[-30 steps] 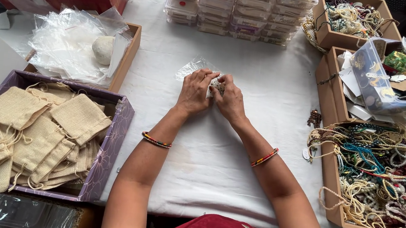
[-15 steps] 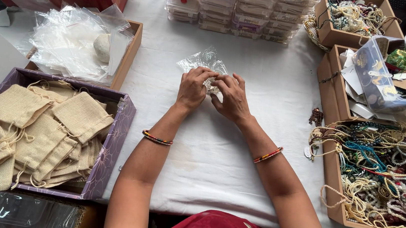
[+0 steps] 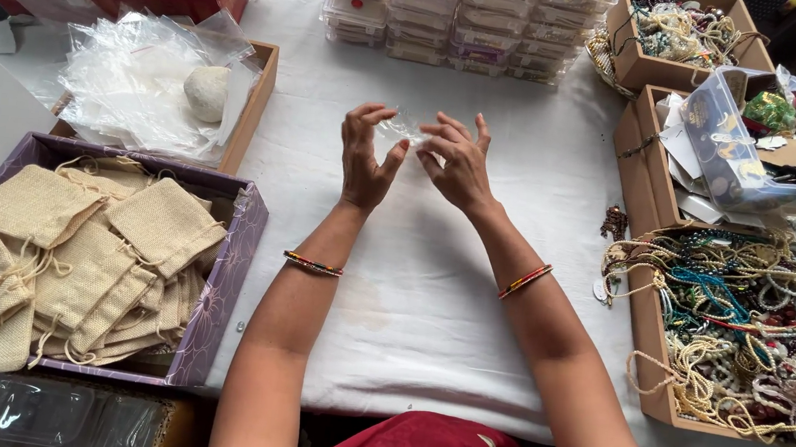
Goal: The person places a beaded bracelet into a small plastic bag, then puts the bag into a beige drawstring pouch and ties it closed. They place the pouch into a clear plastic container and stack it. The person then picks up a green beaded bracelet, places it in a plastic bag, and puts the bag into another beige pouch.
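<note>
1. Two forearms reach away from the near edge of the white tablecloth (image 3: 430, 296), each with a striped bangle at the wrist, so the hands work over the bare middle of the cloth, within reach of the boxes on both sides.
2. To the near left, a purple box (image 3: 234, 265) holds a loose heap of burlap drawstring pouches (image 3: 69, 258), lying flat and open to the top, easy to pick one at a time.
3. To the near right, a cardboard tray (image 3: 647, 368) keeps tangled bead necklaces (image 3: 751, 330) together; a few strands spill over its left rim onto the cloth.
4. Further out, the left hand (image 3: 366, 156) and right hand (image 3: 459, 161) are lifted off the cloth, facing each other. Their fingers are curled and narrow, with the fingertips pinching a small clear plastic bag (image 3: 400, 129) between them. The bag hangs in the air between the two hands; what it holds I cannot tell.
5. On the far left, a wooden tray (image 3: 255, 100) holds a pile of clear plastic bags (image 3: 128, 77), weighed down by a pale round stone (image 3: 205, 92), apparently so they do not drift.
6. Farthest, stacked clear plastic cases (image 3: 469, 14) stand in neat columns along the far edge.
</note>
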